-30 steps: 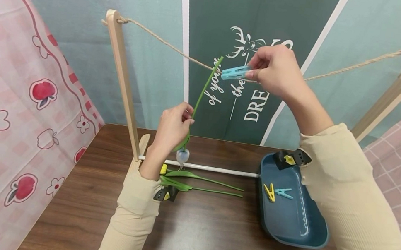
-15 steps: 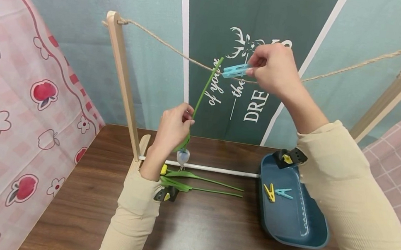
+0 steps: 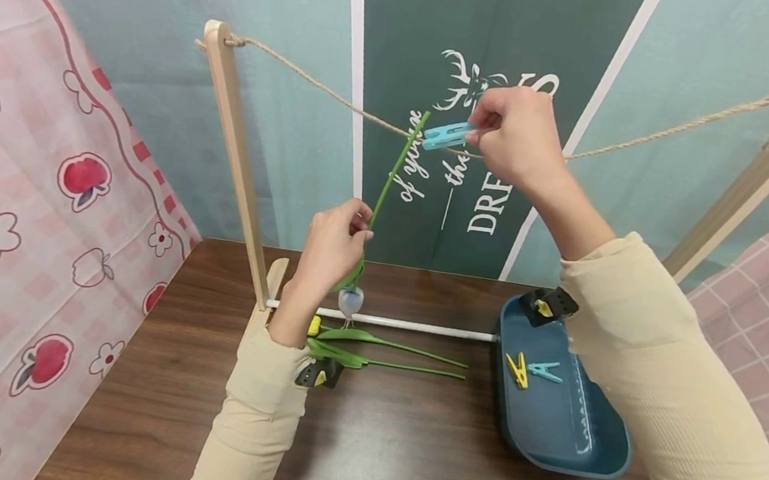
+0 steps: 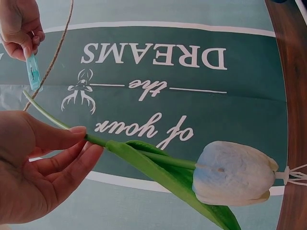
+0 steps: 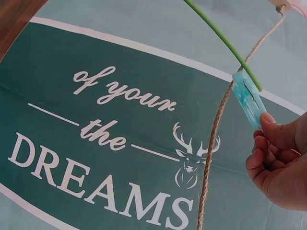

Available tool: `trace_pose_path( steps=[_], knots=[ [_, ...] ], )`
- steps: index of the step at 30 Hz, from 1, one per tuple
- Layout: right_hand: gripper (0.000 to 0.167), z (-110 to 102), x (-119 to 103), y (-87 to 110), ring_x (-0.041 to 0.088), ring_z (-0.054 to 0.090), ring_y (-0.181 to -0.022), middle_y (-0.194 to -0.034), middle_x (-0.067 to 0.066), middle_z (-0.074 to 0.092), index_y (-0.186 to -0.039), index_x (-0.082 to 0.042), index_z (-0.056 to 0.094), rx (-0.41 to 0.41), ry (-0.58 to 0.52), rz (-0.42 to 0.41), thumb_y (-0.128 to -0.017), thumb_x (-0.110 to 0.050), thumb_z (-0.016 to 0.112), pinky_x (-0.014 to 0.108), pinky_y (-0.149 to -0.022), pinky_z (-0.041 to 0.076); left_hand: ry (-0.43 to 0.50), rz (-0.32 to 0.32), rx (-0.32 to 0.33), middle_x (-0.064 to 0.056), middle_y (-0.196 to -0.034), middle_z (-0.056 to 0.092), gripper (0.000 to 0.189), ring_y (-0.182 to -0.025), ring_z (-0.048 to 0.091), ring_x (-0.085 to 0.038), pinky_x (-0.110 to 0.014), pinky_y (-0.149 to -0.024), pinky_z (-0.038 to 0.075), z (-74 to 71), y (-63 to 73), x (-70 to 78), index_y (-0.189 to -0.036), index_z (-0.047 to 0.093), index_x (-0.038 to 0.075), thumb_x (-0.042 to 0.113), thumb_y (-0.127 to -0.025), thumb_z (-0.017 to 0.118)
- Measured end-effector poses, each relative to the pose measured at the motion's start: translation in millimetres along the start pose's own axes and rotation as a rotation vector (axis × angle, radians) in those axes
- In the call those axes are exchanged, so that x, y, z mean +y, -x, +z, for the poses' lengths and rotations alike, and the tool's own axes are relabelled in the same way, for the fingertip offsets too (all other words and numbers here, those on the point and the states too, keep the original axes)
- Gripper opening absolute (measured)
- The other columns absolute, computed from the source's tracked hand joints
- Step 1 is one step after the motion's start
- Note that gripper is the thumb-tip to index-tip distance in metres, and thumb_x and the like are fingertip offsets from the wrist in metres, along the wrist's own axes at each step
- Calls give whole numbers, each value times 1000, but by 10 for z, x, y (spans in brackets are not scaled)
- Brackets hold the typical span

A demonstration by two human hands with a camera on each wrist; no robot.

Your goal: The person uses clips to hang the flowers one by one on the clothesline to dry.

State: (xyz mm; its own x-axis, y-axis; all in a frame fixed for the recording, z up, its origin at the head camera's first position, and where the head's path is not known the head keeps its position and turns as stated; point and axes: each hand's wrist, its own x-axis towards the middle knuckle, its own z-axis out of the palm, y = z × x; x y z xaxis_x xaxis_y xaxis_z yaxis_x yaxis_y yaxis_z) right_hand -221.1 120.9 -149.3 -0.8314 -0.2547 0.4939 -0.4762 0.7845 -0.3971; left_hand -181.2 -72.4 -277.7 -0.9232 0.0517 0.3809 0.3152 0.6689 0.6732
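My left hand [image 3: 336,238] pinches the green stem of a pale blue-white artificial tulip [image 4: 235,173], which hangs with its bloom down above the table. The upper end of the stem crosses the twine [image 3: 377,120]. Between thumb and fingers, my right hand [image 3: 523,137] holds a light blue clothespin [image 3: 445,135] by its handle end. In the right wrist view the tip of the clothespin [image 5: 248,98] lies right at the twine and the stem. Two more tulips [image 3: 407,348], one with a yellow bloom, lie on the table below my left hand.
Wooden posts [image 3: 232,157] at left and right carry the sagging twine. A white rod [image 3: 417,326] runs low between them. On the right of the brown table [image 3: 359,445] stands a dark blue bin [image 3: 549,428], with a yellow clothespin [image 3: 517,369] and a blue one inside.
My right hand has shifted slightly left with the clothespin, bringing its tip closer to the stem. The left hand and tulip have hardly moved.
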Motion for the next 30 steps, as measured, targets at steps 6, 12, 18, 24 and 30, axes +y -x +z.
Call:
trace_pose_path(
  steps=[6,12,18,24,30],
  knots=[
    [8,10,-6,1,29,54,-73,-75,19,62,-78,6,64,-45,4,-5,-78,7,56,32,-66,38,3,-13,0,-11,-82,65,13,-76,61,-23,-36,-70,47,11,1,-8,-96,61,-2,-3,-83,61],
    [8,9,-2,3,29,52,-74,-72,18,62,-78,6,65,-84,14,-10,-79,5,58,34,-66,36,-6,-1,-1,-10,-81,65,14,-75,61,-23,-37,-70,47,27,3,-15,-96,62,-2,-3,-83,61],
    [9,14,-8,22,28,52,-75,-73,17,62,-79,6,66,-119,14,1,-79,4,58,33,-64,36,-11,19,-19,-10,-81,65,14,-75,61,-24,-37,-71,47,48,14,-23,-96,62,0,-1,-83,63],
    [8,19,-1,35,26,52,-72,-72,15,64,-80,5,67,-141,5,10,-80,2,60,31,-61,36,-12,38,-33,-10,-81,64,12,-76,61,-24,-38,-71,46,62,31,-28,-95,62,0,0,-83,63],
    [8,19,-2,41,25,51,-70,-71,14,63,-81,5,67,-167,5,29,-81,0,61,32,-61,35,-10,52,-43,-10,-80,64,11,-75,61,-24,-38,-71,46,80,45,-31,-94,62,0,-1,-83,63]
  ],
)
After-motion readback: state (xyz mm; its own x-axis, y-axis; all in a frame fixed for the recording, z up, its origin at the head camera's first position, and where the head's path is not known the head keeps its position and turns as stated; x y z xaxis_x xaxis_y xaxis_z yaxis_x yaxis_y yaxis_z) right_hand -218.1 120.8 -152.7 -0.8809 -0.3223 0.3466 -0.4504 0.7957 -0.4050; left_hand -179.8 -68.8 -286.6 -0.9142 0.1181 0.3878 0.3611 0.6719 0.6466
